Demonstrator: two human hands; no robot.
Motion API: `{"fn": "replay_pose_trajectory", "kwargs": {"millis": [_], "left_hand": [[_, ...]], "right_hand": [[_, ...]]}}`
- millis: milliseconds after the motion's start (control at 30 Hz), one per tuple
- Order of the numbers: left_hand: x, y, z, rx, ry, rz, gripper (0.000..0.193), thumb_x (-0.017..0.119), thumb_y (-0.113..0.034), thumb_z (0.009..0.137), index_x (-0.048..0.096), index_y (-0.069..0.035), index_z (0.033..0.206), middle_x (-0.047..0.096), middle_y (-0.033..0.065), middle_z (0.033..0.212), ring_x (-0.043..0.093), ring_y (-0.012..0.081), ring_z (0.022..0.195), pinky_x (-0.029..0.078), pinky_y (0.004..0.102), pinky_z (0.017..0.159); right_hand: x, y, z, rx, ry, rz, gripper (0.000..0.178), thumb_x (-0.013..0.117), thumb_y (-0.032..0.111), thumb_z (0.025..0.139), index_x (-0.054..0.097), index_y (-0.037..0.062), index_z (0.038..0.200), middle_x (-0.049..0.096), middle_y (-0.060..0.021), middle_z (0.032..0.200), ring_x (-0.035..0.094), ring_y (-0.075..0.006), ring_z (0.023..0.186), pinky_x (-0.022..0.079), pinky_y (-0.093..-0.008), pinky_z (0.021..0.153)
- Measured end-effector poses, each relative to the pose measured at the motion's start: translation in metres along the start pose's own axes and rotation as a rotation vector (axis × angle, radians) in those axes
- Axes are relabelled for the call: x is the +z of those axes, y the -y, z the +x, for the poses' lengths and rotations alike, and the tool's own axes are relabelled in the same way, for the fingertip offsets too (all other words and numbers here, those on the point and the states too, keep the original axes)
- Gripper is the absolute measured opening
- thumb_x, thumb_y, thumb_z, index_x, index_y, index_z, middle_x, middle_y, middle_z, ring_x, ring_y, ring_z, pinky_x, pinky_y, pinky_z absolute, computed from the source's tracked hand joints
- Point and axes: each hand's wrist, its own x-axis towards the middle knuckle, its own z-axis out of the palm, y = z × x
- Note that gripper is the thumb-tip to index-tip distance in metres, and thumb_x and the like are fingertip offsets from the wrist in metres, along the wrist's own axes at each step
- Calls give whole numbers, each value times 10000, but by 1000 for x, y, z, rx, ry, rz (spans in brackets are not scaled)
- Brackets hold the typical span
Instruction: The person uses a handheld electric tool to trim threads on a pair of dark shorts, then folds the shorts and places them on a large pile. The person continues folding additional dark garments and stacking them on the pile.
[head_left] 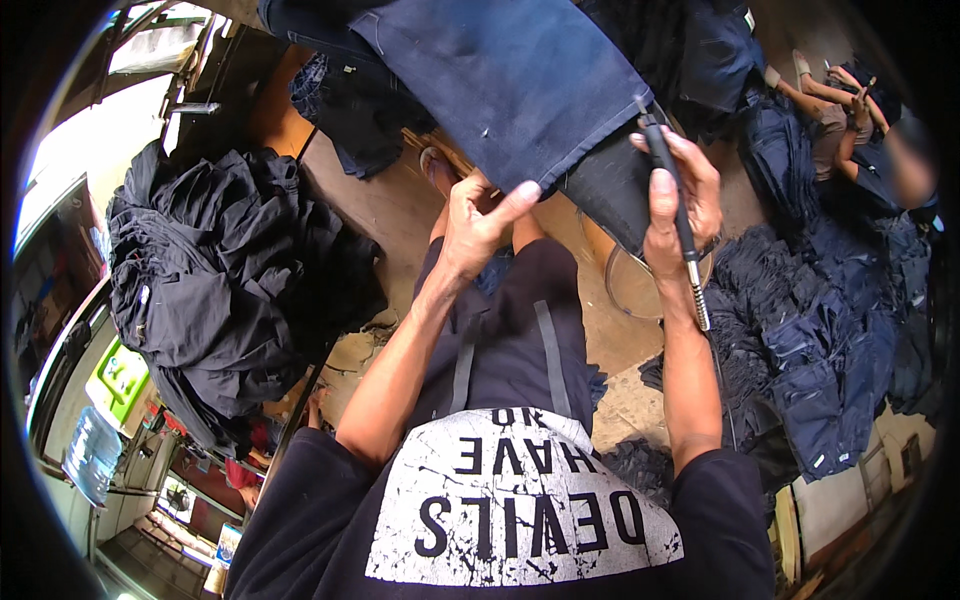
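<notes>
A dark blue denim garment piece (500, 80), with a stitched hem along its near edge, stretches away in front of me. My left hand (480, 225) is closed at its near corner, thumb laid near the hem and fingers curled beneath, partly hidden. In my right hand (685, 195) is a slim black pen-shaped tool (678, 185) with a metal tip and a spring cord guard. Its tip points at the hem's right end; whether it touches the cloth I cannot tell. Below the hem shows a black flat surface (612, 190).
A large heap of black garments (220, 290) rises at my left. Blue and black garments (810, 340) are piled on the right. Another person (860, 140) sits at the far right. A round metal rim (640, 295) stands near my right forearm. A green plastic container (118, 375) is at far left.
</notes>
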Motion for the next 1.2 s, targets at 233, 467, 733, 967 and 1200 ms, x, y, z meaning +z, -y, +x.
{"fn": "replay_pose_trajectory", "kwargs": {"millis": [233,467,733,967,1200], "left_hand": [[24,-6,12,77,-170,-136,857,978,-321,804,527,74,1416,645,197,1368,611,259,1315,490,396,1118],[11,11,15,24,-110,23,159,857,-71,912,790,44,999,800,82,939,739,138,879,575,295,825],[6,26,20,136,-43,107,206,872,-109,904,815,11,1062,811,64,1015,713,127,936,546,306,880],[11,24,7,191,-49,167,263,881,-190,913,804,31,1034,787,30,941,680,97,863,540,291,813],[7,40,16,162,-66,182,240,869,-184,923,788,28,1004,767,7,903,644,77,782,507,266,722]], "right_hand": [[3,4,1,-59,-3,-149,256,685,49,948,716,-60,1178,802,-201,1092,762,-333,1162,568,-448,1085],[-1,7,4,-241,82,-105,264,709,-32,806,756,-83,1061,797,-217,1027,786,-360,1091,563,-547,1091],[-4,7,-13,-279,208,-87,245,660,-16,844,746,-98,1059,778,-266,1032,775,-430,1085,579,-597,1045],[-12,7,-16,-218,151,-78,290,637,-4,857,730,-113,1109,771,-292,1055,763,-426,1119,550,-605,1079],[-12,6,-19,-227,174,-106,293,639,-6,828,734,-102,1088,777,-279,1053,771,-427,1102,556,-594,1077]]}}
